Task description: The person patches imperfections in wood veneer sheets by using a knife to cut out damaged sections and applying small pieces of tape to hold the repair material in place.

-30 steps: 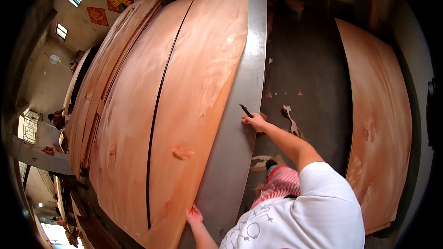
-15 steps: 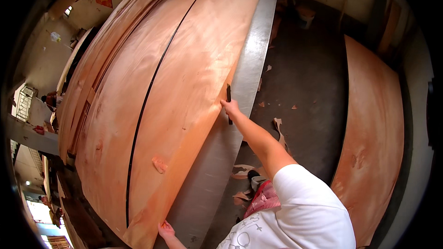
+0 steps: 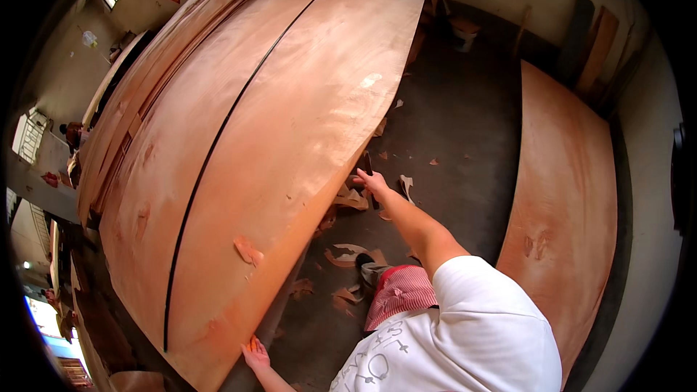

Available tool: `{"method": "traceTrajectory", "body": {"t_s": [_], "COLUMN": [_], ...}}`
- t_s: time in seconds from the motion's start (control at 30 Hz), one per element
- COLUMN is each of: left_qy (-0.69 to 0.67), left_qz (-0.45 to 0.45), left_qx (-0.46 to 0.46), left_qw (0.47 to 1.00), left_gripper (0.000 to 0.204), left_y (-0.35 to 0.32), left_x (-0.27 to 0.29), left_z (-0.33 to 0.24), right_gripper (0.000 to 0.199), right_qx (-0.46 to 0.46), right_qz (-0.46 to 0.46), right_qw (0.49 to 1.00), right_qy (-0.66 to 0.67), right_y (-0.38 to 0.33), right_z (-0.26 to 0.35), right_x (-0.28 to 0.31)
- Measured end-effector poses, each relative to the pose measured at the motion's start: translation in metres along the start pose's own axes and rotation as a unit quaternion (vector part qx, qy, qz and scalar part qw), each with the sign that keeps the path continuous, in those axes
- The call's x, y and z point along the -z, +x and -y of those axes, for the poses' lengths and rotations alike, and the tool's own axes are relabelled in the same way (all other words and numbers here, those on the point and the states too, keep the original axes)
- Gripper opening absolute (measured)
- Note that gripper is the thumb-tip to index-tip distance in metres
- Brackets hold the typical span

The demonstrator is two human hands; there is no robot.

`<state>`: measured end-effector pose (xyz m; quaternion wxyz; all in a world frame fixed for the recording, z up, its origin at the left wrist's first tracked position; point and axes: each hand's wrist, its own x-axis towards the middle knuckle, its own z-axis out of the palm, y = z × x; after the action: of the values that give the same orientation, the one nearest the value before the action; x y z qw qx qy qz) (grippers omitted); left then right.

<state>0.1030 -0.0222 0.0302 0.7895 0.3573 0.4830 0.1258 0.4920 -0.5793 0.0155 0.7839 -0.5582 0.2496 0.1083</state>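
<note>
A large thin reddish veneer sheet (image 3: 290, 123) lies curved across the work surface in front of me. My right hand (image 3: 374, 183) reaches out to the sheet's right edge and holds a small dark blade-like tool (image 3: 367, 163) there. At the bottom of the view, my left hand (image 3: 254, 354) grips the sheet's near lower edge. A second sheet (image 3: 167, 152) lies beside the first, with a dark narrow gap (image 3: 218, 145) between them.
More veneer sheets are stacked at the left (image 3: 123, 101). Another large sheet (image 3: 573, 203) lies on the dark floor at the right. Torn veneer scraps (image 3: 348, 254) litter the floor near my feet. Boards (image 3: 595, 36) lean against the far wall.
The near sheet has slid toward me and now covers the grey table edge that showed before. My right hand stayed at the sheet's right edge with the tool.
</note>
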Motion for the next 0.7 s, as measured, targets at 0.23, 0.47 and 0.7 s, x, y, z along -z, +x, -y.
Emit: {"method": "traceTrajectory", "body": {"t_s": [0.23,0.47,0.7], "left_qy": [0.057,0.099,0.073], "left_qz": [0.013,0.023,0.092], "left_qx": [0.062,0.149,0.178], "left_qw": [0.996,0.984,0.977], "left_gripper": [0.053,0.035,0.040], "left_y": [-0.057,-0.090,-0.092], "left_x": [0.035,0.039,-0.031], "left_z": [0.063,0.139,0.176], "right_gripper": [0.024,0.014,0.015], "right_qx": [-0.134,-0.173,-0.128], "right_qz": [0.064,-0.047,-0.054], "right_qw": [0.978,0.971,0.975], "right_qy": [-0.145,-0.157,-0.175], "right_y": [-0.124,-0.192,-0.172], "right_z": [-0.077,-0.080,-0.043], "right_x": [0.109,0.242,0.301]}}
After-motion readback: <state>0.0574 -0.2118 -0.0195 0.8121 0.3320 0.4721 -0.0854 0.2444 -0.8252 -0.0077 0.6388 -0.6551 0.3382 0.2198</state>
